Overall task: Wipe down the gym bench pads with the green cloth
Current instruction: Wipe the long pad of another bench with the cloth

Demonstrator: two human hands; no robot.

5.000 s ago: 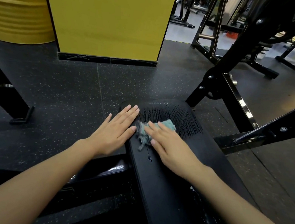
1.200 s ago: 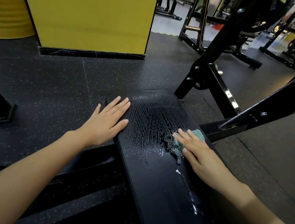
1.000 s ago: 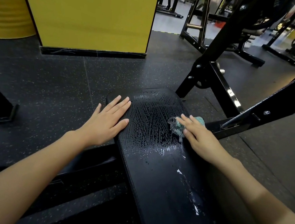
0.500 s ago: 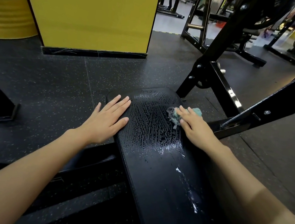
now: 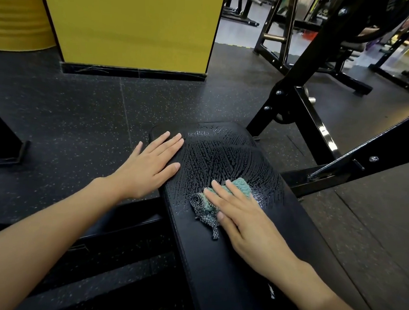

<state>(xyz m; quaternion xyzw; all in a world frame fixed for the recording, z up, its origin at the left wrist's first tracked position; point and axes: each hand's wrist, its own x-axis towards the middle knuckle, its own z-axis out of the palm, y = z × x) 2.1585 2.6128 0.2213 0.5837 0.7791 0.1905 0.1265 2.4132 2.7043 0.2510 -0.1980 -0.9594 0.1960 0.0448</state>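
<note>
Green cloth (image 5: 241,187) on wet bench pad (image 5: 223,156) | right hand (image 5: 240,216) flat, fingers straight, pressing cloth | left hand (image 5: 148,167) flat, released, resting on pad's left edge

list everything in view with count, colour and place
bench pad: one, black, centre, far end streaked wet
green cloth: one, green, on the pad's wet part
rack frame: one, black, right of pad
frame foot: one, black, left edge
wall panel: one, yellow, far centre
cylinder: one, yellow, far left
floor: one, black speckled, all around
left hand: one, flat on pad's left edge
right hand: one, straight fingers pressing cloth
</note>
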